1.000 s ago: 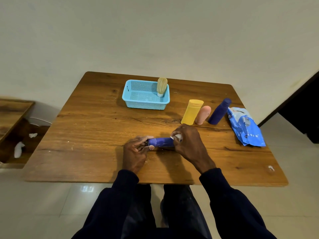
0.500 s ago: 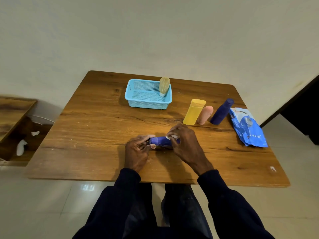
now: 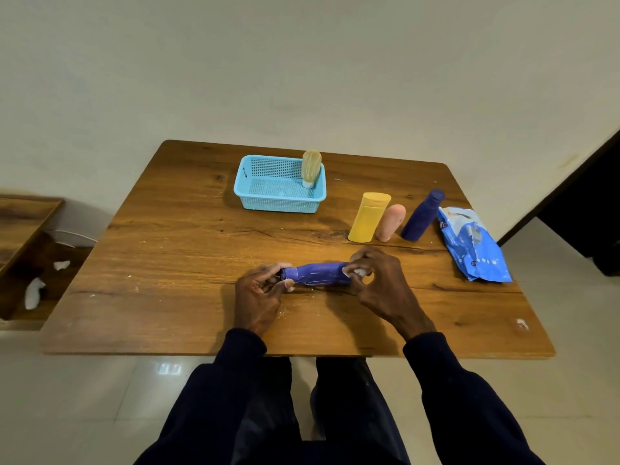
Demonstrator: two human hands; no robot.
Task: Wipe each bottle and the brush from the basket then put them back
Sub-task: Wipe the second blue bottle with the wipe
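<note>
The purple bottle (image 3: 318,272) lay on its side between the hands, near the 6 o'clock edge of the surface (image 3: 167,263). The left hand (image 3: 260,297) curled its fingers round the cap end, probably to stop it rolling, while the right hand (image 3: 379,283) pinched a white wipe (image 3: 357,272) against the base. At 12 o'clock the basket (image 3: 245,182) held only the brush (image 3: 311,167). The yellow bottle (image 3: 369,216), pink bottle (image 3: 391,222) and dark blue bottle (image 3: 422,214) stood at 2 o'clock, outside the basket

Held bottle (image 3: 318,273): purple-blue, on its side, narrow end pinched by the left hand (image 3: 258,297), base at the right hand (image 3: 379,283).
Wipe (image 3: 359,271): small white wad, pinched against that base.
Yellow bottle (image 3: 369,218), pink bottle (image 3: 391,223), dark blue bottle (image 3: 422,216): upright row, beyond the grip, rightward.
Basket (image 3: 278,199): light blue mesh, beyond the grip, slightly left.
Brush (image 3: 311,167): upright in the basket's right corner, bristles up.
</note>
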